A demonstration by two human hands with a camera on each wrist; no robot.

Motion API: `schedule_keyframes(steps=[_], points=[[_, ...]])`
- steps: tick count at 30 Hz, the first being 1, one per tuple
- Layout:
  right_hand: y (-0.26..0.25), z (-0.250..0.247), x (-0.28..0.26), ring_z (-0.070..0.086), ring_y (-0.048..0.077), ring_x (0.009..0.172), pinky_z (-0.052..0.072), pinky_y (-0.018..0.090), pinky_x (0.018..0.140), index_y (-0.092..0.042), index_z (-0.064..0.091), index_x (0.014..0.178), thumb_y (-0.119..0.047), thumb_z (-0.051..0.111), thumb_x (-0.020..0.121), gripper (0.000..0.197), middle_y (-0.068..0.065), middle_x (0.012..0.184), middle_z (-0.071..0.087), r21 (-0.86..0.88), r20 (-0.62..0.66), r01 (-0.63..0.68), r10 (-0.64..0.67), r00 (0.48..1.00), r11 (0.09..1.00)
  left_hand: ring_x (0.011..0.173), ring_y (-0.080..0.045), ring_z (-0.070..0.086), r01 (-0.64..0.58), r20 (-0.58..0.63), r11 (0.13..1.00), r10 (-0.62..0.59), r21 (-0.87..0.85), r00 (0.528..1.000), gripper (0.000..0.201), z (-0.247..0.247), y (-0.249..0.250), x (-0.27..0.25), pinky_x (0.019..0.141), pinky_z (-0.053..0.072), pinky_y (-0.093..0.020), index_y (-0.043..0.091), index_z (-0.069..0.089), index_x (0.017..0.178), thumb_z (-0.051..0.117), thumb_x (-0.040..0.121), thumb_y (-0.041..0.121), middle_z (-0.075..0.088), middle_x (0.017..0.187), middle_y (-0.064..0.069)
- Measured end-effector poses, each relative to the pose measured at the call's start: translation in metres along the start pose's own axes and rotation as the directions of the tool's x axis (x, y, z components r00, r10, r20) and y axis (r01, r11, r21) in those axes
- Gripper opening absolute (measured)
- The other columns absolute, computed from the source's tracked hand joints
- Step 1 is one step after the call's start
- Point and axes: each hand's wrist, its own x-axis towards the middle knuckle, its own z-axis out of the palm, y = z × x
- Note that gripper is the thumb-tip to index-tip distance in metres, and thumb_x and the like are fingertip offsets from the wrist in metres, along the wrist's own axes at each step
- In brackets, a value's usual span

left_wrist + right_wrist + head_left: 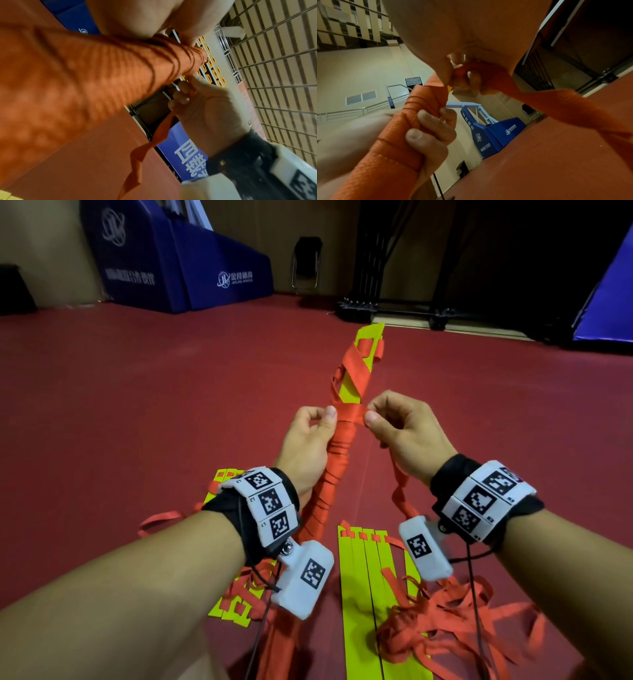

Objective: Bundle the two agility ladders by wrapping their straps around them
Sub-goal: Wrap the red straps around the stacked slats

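The left hand (310,440) grips the strap-wound yellow ladder bundle (346,419) held up between both hands, while the right hand (404,426) pinches the loose orange strap (356,409) just beside it.

Indoor sports hall. Dark red sports floor (137,392) runs wall to wall. Blue padded basketball hoop base (178,261) with white logo and lettering stands by the beige wall; the right wrist view shows its arm rising from the base (491,129). Rows of yellow spectator seats (212,67) on a raised stand behind railing, slatted ceiling (274,67) above. Folding chair (306,265) against the far wall. Yellow agility ladder rungs (363,594) with red straps lie on the floor.
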Motion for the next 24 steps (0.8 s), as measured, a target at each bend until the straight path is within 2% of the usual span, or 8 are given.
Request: schedule_keyframes(steps=[4, 6, 8, 13, 16, 18, 20, 24], points=[[-0.005, 0.007, -0.003, 0.046, 0.020, 0.067, 0.043, 0.041, 0.062, 0.002, 0.058, 0.090, -0.016, 0.059, 0.096, 0.019, 0.009, 0.073, 0.053, 0.119, 0.029, 0.006, -0.010, 1.000, 0.993, 0.054, -0.018, 0.053, 0.073, 0.088, 0.996, -0.068, -0.048, 0.994, 0.023, 0.008, 0.001, -0.007, 0.052, 0.049, -0.034, 0.012, 0.050, 0.104, 0.048, 0.107, 0.035, 0.053, 0.069, -0.006], [-0.004, 0.011, -0.005, 0.047, 0.012, 0.064, 0.042, 0.034, 0.063, -0.006, 0.059, 0.086, -0.013, 0.058, 0.098, 0.014, -0.005, 0.067, 0.056, 0.173, 0.022, 0.002, -0.006, 1.000, 0.985, 0.049, -0.015, 0.057, 0.127, 0.107, 0.989, -0.118, -0.075, 0.987, 0.023, 0.010, 0.003, -0.009, 0.045, 0.051, -0.031, 0.010, 0.051, 0.105, 0.044, 0.108, 0.032, 0.053, 0.076, -0.012], [-0.004, 0.013, -0.006, 0.049, 0.005, 0.062, 0.043, 0.028, 0.062, -0.016, 0.058, 0.083, -0.014, 0.060, 0.097, 0.015, -0.013, 0.064, 0.059, 0.179, 0.009, -0.001, 0.000, 1.000, 0.984, 0.057, -0.015, 0.064, 0.160, 0.127, 0.981, -0.146, -0.109, 0.981, 0.025, 0.010, 0.003, -0.008, 0.051, 0.056, -0.034, 0.012, 0.057, 0.099, 0.041, 0.110, 0.028, 0.059, 0.084, -0.011], [-0.005, 0.017, -0.006, 0.056, 0.005, 0.052, 0.046, 0.019, 0.050, -0.008, 0.058, 0.080, -0.012, 0.068, 0.094, 0.017, 0.006, 0.067, 0.061, 0.160, -0.045, -0.054, 0.062, 0.997, 0.986, 0.074, -0.025, 0.073, 0.233, 0.154, 0.963, -0.211, -0.138, 0.965, 0.047, 0.004, 0.005, -0.009, 0.046, 0.047, -0.019, 0.014, 0.072, 0.105, 0.042, 0.105, 0.050, 0.075, 0.085, -0.010], [-0.003, 0.017, -0.007, 0.055, -0.001, 0.046, 0.042, 0.015, 0.051, -0.007, 0.059, 0.077, -0.018, 0.073, 0.090, 0.023, -0.001, 0.063, 0.062, 0.092, -0.082, -0.079, 0.087, 0.993, 0.993, 0.094, -0.040, 0.069, 0.184, 0.170, 0.970, -0.157, -0.158, 0.973, 0.052, 0.007, 0.002, -0.008, 0.068, 0.054, -0.033, -0.001, 0.068, 0.118, 0.049, 0.103, 0.044, 0.072, 0.107, -0.025], [-0.002, 0.015, -0.006, 0.049, -0.003, 0.045, 0.037, 0.014, 0.051, -0.008, 0.059, 0.074, -0.027, 0.076, 0.088, 0.029, -0.010, 0.058, 0.056, 0.062, -0.102, -0.106, 0.112, 0.988, 0.992, 0.095, -0.041, 0.066, 0.141, 0.158, 0.977, -0.117, -0.157, 0.981, 0.042, 0.008, 0.000, -0.008, 0.069, 0.055, -0.034, -0.006, 0.065, 0.122, 0.053, 0.104, 0.030, 0.069, 0.111, -0.029], [0.000, 0.014, -0.005, 0.043, -0.001, 0.049, 0.036, 0.018, 0.053, -0.010, 0.059, 0.072, -0.031, 0.075, 0.089, 0.031, -0.012, 0.058, 0.053, 0.044, -0.071, -0.119, 0.122, 0.990, 0.992, 0.091, -0.038, 0.066, 0.116, 0.149, 0.984, -0.095, -0.136, 0.984, 0.034, 0.007, -0.001, -0.006, 0.065, 0.056, -0.032, -0.004, 0.066, 0.120, 0.052, 0.105, 0.022, 0.069, 0.106, -0.027], [-0.005, 0.007, -0.003, 0.041, -0.001, 0.042, 0.032, 0.011, 0.046, -0.010, 0.059, 0.076, -0.008, 0.068, 0.093, 0.020, -0.006, 0.060, 0.050, 0.132, 0.021, -0.132, 0.131, 0.991, 0.982, 0.066, -0.021, 0.069, 0.090, 0.118, 0.988, -0.075, -0.123, 0.990, 0.024, 0.004, 0.000, -0.004, 0.056, 0.056, -0.031, 0.003, 0.067, 0.107, 0.052, 0.104, 0.022, 0.069, 0.081, -0.011]])
